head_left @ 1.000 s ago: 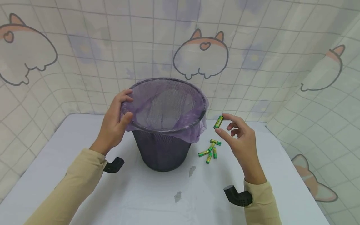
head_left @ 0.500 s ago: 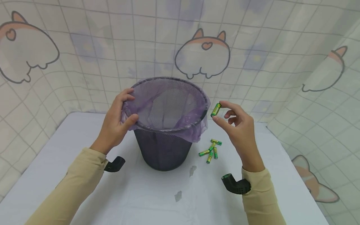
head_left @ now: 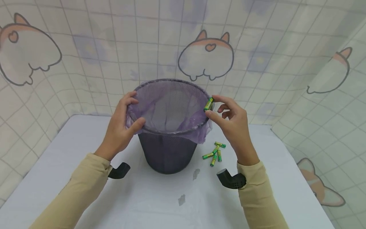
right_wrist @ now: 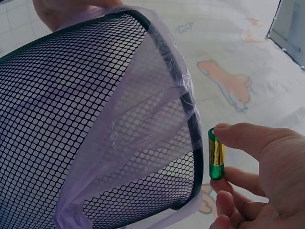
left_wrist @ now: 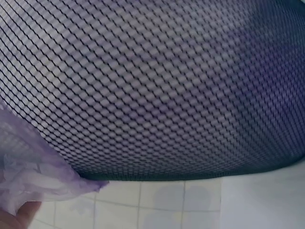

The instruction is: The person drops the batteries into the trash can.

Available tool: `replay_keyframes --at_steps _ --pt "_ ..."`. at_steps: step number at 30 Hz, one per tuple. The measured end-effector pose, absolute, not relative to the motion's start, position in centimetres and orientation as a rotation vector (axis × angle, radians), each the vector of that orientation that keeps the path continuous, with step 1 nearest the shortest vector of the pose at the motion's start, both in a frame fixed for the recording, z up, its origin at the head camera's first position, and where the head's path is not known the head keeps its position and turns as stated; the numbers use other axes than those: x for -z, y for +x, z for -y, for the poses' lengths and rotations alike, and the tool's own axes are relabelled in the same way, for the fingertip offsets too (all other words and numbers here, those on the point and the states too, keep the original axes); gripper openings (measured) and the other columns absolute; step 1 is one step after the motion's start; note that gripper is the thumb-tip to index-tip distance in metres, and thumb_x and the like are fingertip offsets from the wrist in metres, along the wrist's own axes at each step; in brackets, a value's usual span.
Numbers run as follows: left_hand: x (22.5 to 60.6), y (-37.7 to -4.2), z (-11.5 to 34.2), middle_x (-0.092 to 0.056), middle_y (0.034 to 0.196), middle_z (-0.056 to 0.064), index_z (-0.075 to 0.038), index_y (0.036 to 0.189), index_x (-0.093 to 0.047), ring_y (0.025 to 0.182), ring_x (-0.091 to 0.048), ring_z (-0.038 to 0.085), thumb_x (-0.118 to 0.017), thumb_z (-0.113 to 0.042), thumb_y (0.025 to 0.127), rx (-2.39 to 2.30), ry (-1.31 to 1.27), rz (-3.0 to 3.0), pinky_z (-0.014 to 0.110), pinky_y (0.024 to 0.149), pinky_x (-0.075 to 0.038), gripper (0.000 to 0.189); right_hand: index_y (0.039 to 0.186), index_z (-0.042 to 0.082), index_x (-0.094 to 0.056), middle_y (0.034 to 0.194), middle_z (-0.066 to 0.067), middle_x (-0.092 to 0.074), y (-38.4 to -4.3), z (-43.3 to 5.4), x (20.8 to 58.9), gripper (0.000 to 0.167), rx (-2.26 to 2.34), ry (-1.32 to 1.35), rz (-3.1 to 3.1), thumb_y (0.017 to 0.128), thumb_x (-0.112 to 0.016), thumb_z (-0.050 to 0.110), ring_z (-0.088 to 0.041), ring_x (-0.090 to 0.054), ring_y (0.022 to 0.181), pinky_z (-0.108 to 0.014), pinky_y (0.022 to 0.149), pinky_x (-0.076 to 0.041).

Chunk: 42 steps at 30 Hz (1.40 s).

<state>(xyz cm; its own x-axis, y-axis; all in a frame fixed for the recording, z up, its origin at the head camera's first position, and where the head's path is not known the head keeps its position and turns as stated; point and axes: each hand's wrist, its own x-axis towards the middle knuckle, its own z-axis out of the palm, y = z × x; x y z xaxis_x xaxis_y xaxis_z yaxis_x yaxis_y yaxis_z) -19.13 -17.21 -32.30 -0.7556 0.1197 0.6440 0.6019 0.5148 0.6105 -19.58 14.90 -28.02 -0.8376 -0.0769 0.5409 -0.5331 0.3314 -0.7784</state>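
A dark mesh wastebasket (head_left: 168,156) stands upright, lined with a thin purple bag (head_left: 197,135) folded over its rim. My left hand (head_left: 118,127) grips the rim on the left side, thumb at the front and fingers over the bag's edge. Between thumb and index finger, my right hand (head_left: 231,119) pinches a green and yellow battery (head_left: 209,104) by its ends, at the right side of the rim. In the right wrist view the battery (right_wrist: 217,153) shows just outside the rim, apart from the bag. The mesh wall (left_wrist: 157,95) fills most of the left wrist view.
Several more green batteries (head_left: 213,156) lie in a loose cluster on the white tabletop (head_left: 154,200), right of the wastebasket. Two grey patches (head_left: 181,199) mark the tabletop in front. A curtain (head_left: 160,41) with grid lines and cartoon corgis hangs behind and at both sides.
My right hand has moved up and left with the battery, from beside the wastebasket to its rim. The left hand keeps hold of the rim, its thumb shifted slightly right.
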Motion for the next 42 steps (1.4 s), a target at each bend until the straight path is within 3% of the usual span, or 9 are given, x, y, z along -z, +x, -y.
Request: replay_keyframes --at_steps 9,42 --pt "32.0 -18.6 16.4 -0.028 0.157 0.001 -0.004 0.131 -0.039 0.147 -0.021 0.019 -0.056 -0.032 0.086 1.352 -0.565 2.198 0.054 0.116 -0.018 0.056 0.124 0.011 -0.064 0.118 -0.001 -0.064 -20.0 -14.2 27.5 0.044 -1.477 0.539 2.233 0.082 -0.075 0.017 -0.017 -0.049 0.089 -0.023 0.074 -0.037" --pt "32.4 -18.8 16.1 -0.024 0.158 0.002 -0.003 0.133 -0.037 0.148 -0.018 0.018 -0.054 -0.031 0.086 1.38 -0.595 2.156 0.052 0.117 -0.016 0.057 0.123 0.011 -0.064 0.11 -0.003 -0.064 -21.0 -12.1 27.7 0.045 -1.438 0.528 2.283 0.081 -0.077 0.019 -0.015 -0.042 0.08 -0.023 0.066 -0.032"
